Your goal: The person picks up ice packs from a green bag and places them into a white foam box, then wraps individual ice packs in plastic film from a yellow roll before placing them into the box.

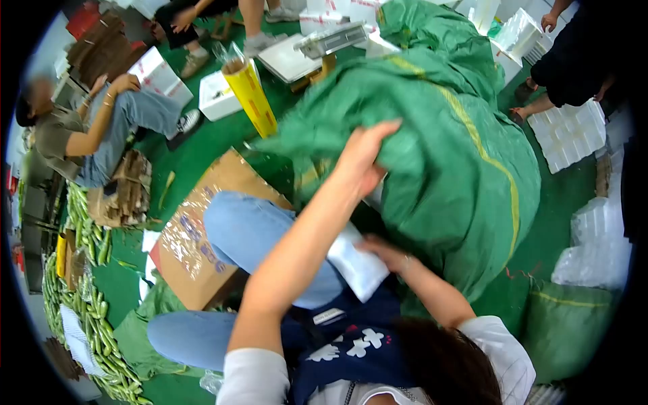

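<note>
A large green woven sack [466, 175] with a yellow stripe bulges in front of me. My left hand [364, 155] reaches up to its near side, blurred, with the fingers closed on the loose green fabric. Lower down, my right hand [385, 253] is closed on the upper end of a white packet [358, 264], which lies by my lap. Part of the packet's far end is hidden by my left forearm and the sack.
Left of my knees is a cardboard box [192, 233] with clear film. Beyond it stand a yellow roll [251, 98], a white foam box [219, 96] and a scale [331, 40]. A person sits at left near long green vegetables [101, 324]; another person stands at right.
</note>
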`<act>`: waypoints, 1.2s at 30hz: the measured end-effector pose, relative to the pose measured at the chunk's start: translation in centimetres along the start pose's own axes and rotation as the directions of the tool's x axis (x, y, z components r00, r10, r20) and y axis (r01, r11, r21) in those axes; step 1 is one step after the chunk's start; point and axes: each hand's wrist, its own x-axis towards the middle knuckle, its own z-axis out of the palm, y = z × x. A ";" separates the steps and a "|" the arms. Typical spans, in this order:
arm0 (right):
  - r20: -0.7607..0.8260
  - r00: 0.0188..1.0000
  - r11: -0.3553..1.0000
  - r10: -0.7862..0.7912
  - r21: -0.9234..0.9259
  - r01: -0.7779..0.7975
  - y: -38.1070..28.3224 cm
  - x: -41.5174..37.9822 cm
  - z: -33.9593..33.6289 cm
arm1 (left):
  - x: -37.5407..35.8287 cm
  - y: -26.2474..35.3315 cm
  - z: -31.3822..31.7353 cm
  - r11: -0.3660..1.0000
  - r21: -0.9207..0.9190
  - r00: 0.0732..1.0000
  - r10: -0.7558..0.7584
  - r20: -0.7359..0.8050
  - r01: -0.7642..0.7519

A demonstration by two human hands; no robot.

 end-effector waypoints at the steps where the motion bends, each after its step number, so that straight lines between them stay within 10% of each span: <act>1: 0.006 0.993 0.993 -0.120 0.012 0.120 -3.3 -0.5 1.5 | 0.7 0.8 2.2 0.998 0.058 0.993 0.033 0.112 -0.040; 5: -0.404 0.736 0.837 -0.543 -0.325 0.439 -12.4 -3.2 -0.1 | 3.5 4.8 7.3 0.622 0.614 0.873 0.310 0.377 -0.486; 8: -0.345 0.203 0.386 -0.916 -0.897 0.216 -17.0 -8.8 -7.4 | 6.3 7.4 6.9 0.345 0.727 0.794 0.400 0.458 -0.593; 12: -0.343 0.060 0.346 -0.937 -0.937 0.054 -22.2 -15.1 -11.1 | 6.8 8.3 6.3 0.241 0.771 0.784 0.398 0.476 -0.590; 19: -0.327 0.108 0.308 -0.939 -0.938 -0.157 -26.4 -15.5 -13.5 | 6.8 9.0 5.9 0.109 0.775 0.748 0.372 0.549 -0.623; 29: -0.426 0.418 0.259 -0.803 -0.879 -0.400 -21.6 -11.3 -16.7 | 6.2 9.4 4.9 0.101 0.786 0.742 0.421 0.522 -0.611; 31: -0.428 0.460 0.261 -0.778 -0.886 -0.382 -20.5 -12.3 -15.6 | 7.4 7.6 2.3 0.142 0.670 0.627 0.533 0.569 -0.729; 34: -0.424 0.527 0.270 -0.736 -0.899 -0.346 -18.6 -14.1 -13.6 | 8.5 3.8 -3.4 0.124 0.752 0.692 0.509 0.512 -0.647; 36: -0.408 0.570 0.287 -0.713 -0.912 -0.294 -17.4 -15.7 -11.3 | 6.6 2.5 -6.1 0.141 0.988 0.998 0.001 0.065 -0.065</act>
